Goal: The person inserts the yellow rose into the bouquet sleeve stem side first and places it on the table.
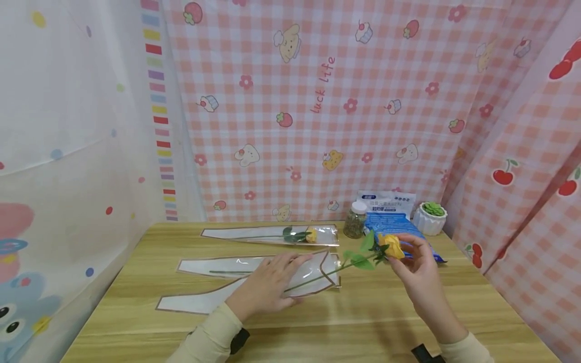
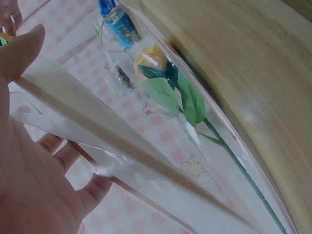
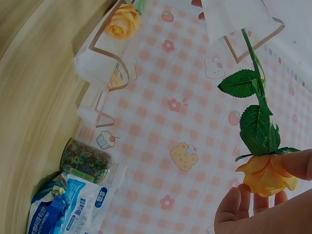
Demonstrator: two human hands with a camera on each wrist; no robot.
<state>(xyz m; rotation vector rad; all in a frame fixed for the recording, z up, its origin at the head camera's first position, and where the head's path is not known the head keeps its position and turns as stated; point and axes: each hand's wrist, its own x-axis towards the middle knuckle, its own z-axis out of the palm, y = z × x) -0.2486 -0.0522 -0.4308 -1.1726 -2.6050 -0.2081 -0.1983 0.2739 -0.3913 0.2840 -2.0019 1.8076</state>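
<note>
My right hand (image 1: pixel 419 272) pinches a yellow artificial rose (image 3: pixel 265 175) by its bloom, with the thumb on one side and fingers on the other. Its green stem (image 1: pixel 313 279) runs left into the wide mouth of a clear, brown-edged flower sleeve (image 1: pixel 195 304). That sleeve is gripped by my left hand (image 1: pixel 268 287), thumb on the near face and fingertips behind. Just beyond lies a second sleeve (image 1: pixel 190 265) with a rose inside, partly hidden by my left hand in the head view; its bloom (image 2: pixel 152 61) shows in the left wrist view.
At the back of the wooden table (image 1: pixel 363 322) lies another sleeved rose (image 1: pixel 311 235). Right of it stand a white-capped jar of granules (image 1: pixel 354 224), a blue and white packet (image 1: pixel 388 220) and a succulent in a white pot (image 1: pixel 429 222). Printed curtains hang around the table.
</note>
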